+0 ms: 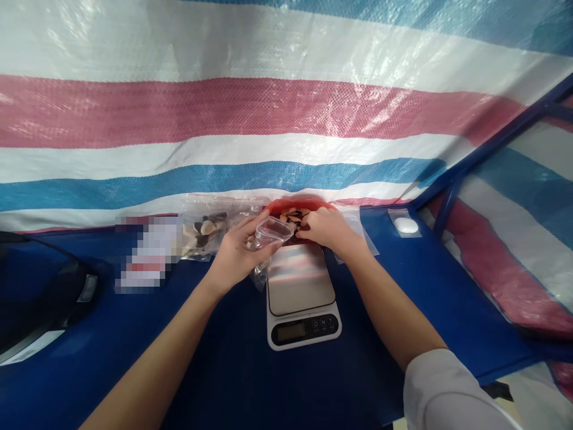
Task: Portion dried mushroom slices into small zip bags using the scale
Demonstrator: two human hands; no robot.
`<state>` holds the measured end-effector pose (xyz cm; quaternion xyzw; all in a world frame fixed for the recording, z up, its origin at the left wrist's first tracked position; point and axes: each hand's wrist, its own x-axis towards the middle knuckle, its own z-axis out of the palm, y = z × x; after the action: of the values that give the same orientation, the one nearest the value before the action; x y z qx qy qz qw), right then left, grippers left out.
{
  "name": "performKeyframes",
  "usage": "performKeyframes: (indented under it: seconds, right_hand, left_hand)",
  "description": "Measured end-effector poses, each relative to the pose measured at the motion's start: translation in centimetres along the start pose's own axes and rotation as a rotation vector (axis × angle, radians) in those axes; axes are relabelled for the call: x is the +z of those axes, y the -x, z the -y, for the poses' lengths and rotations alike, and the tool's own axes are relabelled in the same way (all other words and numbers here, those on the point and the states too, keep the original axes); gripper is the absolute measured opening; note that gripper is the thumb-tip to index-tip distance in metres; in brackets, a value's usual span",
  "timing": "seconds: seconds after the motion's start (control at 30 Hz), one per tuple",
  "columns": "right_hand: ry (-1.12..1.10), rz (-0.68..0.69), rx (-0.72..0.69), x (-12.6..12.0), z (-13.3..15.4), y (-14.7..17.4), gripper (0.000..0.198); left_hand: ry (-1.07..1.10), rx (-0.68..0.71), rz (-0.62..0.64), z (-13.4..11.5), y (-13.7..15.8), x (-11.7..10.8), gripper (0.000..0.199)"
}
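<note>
My left hand [242, 248] is closed around a clear plastic cup [274, 230], tilted with its mouth toward the right. Just right of it, my right hand [326, 228] reaches into a red bowl [308, 204] that holds many dark and tan flat pieces [293, 216]. Its fingertips are down among the pieces, bent together; what they pinch is partly hidden. In front of the bowl lies a white kitchen scale [302, 280] with a shiny plate. Nothing rests on the visible part of the plate, and its display looks blank.
A clear zip bag [206, 233] of similar pieces lies left of my left hand. Right of the bowl is a flat clear bag [358, 230], and farther right a small bag with a white oval object [406, 225]. A black bag [45, 298] sits far left. Striped sheeting [268, 107] hangs behind.
</note>
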<state>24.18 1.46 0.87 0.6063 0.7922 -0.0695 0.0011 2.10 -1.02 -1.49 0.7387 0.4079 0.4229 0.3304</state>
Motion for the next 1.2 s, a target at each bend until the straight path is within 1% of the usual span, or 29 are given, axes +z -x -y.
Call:
performKeyframes:
  seconds: [0.13, 0.23, 0.33, 0.47, 0.63, 0.73, 0.87, 1.0, 1.1, 1.2]
  right_hand:
    - [-0.022, 0.018, 0.009, -0.2, 0.4, -0.1, 0.034]
    - [-0.048, 0.019, 0.039, 0.2, 0.5, -0.3, 0.039]
    - [-0.066, -0.012, 0.063, 0.8, 0.6, -0.4, 0.036]
    - [-0.11, -0.048, 0.005, 1.3, 0.5, -0.6, 0.028]
    - [-0.206, -0.053, -0.057, 1.4, -0.1, -0.7, 0.023]
    - [-0.321, -0.053, -0.102, 1.1, -0.6, -0.7, 0.019]
    - [-0.52, -0.102, -0.159, 0.7, -1.6, -0.8, 0.013]
    - [-0.818, -0.162, -0.208, 0.3, -2.6, -0.6, 0.014]
    - [-1.008, -0.214, -0.236, -0.6, -2.3, -0.1, 0.018]
    - [-1.035, -0.237, -0.258, -1.7, -1.1, 0.9, 0.017]
  left_hand:
    - [0.002, 0.004, -0.003, 0.0, 0.0, 0.1, 0.064]
    - [0.008, 0.0, -0.003, 0.1, 0.0, 0.2, 0.064]
    - [-0.002, -0.001, -0.005, 0.1, 0.0, 0.3, 0.063]
    - [0.007, -0.011, -0.011, 0.0, 0.1, 0.3, 0.064]
    - [0.028, -0.029, -0.004, -0.1, 0.1, 0.3, 0.065]
    - [0.024, -0.032, -0.007, 0.0, 0.1, 0.3, 0.065]
    - [0.011, -0.018, -0.005, 0.2, 0.1, 0.2, 0.063]
    - [-0.019, -0.001, 0.0, 0.4, 0.1, 0.2, 0.064]
    - [-0.034, 0.016, 0.011, 0.5, 0.1, 0.4, 0.064]
    - [-0.033, 0.021, 0.028, 0.4, 0.2, 0.7, 0.064]
